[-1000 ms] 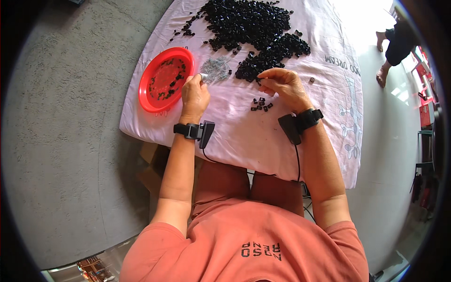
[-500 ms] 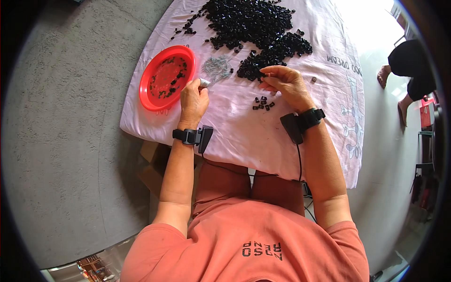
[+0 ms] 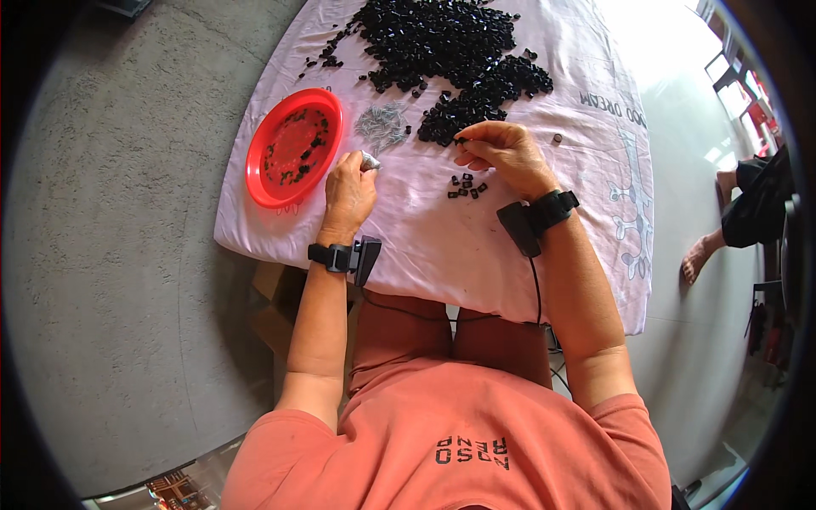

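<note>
My right hand (image 3: 510, 160) pinches a small black piece (image 3: 461, 140) between thumb and fingertips, at the near edge of a big heap of small black pieces (image 3: 438, 42). Just below that hand lies a cluster of several loose black pieces (image 3: 466, 185) on the cloth. My left hand (image 3: 348, 194) is closed, beside the red basin. A silvery-white thing (image 3: 370, 161) shows at its fingertips; whether it is held or wrapped round a finger I cannot tell. Past that hand lies a small pile of thin, clear or silvery bits (image 3: 382, 126).
The red round basin (image 3: 253, 174), with black pieces scattered inside, stands at the table's left side. A pink printed cloth (image 3: 408, 246) covers the table. A small round brownish thing (image 3: 558, 138) lies right of my right hand. Another person's bare foot (image 3: 699, 257) is on the floor at right.
The whole view has shifted slightly. Both hands stay closed in nearly the same places over the cloth. At right, the other person's legs and feet have moved.
</note>
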Action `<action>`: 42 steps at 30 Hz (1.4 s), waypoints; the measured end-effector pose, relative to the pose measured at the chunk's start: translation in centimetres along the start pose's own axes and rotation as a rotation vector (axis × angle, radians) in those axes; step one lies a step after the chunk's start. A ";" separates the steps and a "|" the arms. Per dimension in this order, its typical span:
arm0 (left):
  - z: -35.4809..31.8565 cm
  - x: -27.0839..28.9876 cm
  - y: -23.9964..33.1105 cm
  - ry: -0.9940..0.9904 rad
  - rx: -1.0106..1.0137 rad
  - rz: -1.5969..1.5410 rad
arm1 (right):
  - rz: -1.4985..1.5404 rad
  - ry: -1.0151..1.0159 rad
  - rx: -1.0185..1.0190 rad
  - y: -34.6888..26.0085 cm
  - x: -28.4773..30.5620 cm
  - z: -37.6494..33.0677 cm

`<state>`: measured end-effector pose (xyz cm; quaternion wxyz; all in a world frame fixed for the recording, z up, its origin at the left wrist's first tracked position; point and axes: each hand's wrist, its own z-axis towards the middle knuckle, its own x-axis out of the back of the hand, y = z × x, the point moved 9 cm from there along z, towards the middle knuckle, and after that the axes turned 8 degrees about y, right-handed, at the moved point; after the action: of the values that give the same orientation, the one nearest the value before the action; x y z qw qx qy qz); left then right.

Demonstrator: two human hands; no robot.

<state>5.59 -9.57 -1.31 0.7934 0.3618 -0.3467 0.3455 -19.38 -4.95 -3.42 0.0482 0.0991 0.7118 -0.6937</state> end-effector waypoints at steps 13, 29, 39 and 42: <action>3.6 -0.8 11.0 -0.112 0.153 -0.655 | -0.002 -0.075 -0.017 0.1 -0.4 -0.1; 4.7 -0.2 13.6 -0.225 -0.054 -0.373 | 0.045 -0.140 0.000 0.3 -1.0 -0.1; 5.2 -0.2 15.4 -0.239 -0.185 -0.342 | 0.023 -0.109 0.022 0.1 -0.7 -0.1; 5.3 0.0 15.6 -0.237 -0.200 -0.360 | 0.023 -0.109 0.026 0.0 -0.7 -0.1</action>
<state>-8.43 -6.13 6.57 0.8278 0.3756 -0.3999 0.1174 -18.64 -4.87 -3.23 0.0939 0.0700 0.6978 -0.7066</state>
